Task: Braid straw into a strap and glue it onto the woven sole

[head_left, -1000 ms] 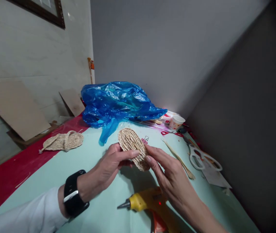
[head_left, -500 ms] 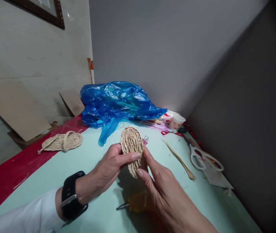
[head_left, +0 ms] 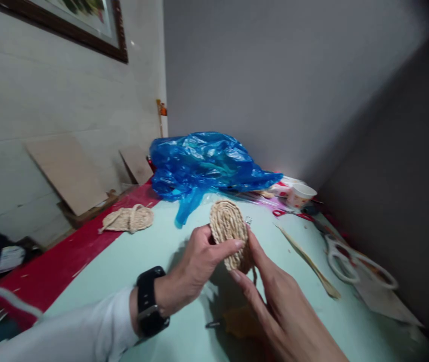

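An oval sole of coiled straw rope (head_left: pixel 227 226) is held up over the table between both hands. My left hand (head_left: pixel 208 256) grips its left side, the thumb lying across the front. On the lower right edge, my right hand (head_left: pixel 270 286) pinches it between thumb and fingers; a short cord end hangs beside it. Below the right hand lies a glue gun (head_left: pixel 237 322) with a yellow body and dark metal nozzle, partly hidden by that hand. A woven straw slipper (head_left: pixel 129 219) with a strap rests at the left on the red border.
A crumpled blue plastic bag (head_left: pixel 210 163) lies at the back. White-handled scissors (head_left: pixel 344 261), red-handled scissors (head_left: pixel 280 213), a straw strand (head_left: pixel 308 259) and a paper cup (head_left: pixel 301 195) are on the right. A white cable (head_left: pixel 6 296) runs at lower left.
The view has turned left, so everything appears farther right. The sole has tilted slightly in the hands, and both hands keep their hold on it.
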{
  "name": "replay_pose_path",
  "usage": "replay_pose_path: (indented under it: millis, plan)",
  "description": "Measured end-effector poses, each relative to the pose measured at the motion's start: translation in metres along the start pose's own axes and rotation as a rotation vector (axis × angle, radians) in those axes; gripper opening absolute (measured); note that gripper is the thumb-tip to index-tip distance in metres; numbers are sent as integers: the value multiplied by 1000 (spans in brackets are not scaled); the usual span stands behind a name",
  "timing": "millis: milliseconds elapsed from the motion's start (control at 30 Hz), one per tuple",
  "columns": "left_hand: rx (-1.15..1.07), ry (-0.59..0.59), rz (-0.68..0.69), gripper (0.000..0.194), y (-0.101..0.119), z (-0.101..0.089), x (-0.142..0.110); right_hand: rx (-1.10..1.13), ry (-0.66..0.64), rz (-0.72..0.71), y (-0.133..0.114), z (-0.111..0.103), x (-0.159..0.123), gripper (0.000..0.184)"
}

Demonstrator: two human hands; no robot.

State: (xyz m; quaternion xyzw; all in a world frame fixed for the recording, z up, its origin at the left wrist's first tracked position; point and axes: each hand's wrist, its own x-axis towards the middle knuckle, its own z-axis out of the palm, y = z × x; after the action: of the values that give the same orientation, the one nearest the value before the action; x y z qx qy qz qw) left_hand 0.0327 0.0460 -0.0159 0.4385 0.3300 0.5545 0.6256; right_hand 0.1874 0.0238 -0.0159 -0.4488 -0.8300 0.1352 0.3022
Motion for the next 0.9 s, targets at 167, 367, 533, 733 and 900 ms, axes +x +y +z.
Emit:
replay_pose_path:
  millis: [167, 367, 533, 733, 900]
  plan:
    - [83, 101, 25, 24, 0, -2, -1, -83, 15, -161, 12, 7, 1, 60]
    - [47, 59, 43, 25, 1, -5, -1, 28, -58, -34, 1, 8, 4, 60]
    - [-81, 8, -53, 29, 2, -7, 4, 186, 68, 164, 13, -22, 16, 55]
    - [-74, 60, -129, 26, 2, -12, 9, 546, 425, 323, 61, -59, 29, 37]
    - [-94, 116, -146, 17, 1, -15, 11, 598, 490, 383, 58, -66, 28, 29]
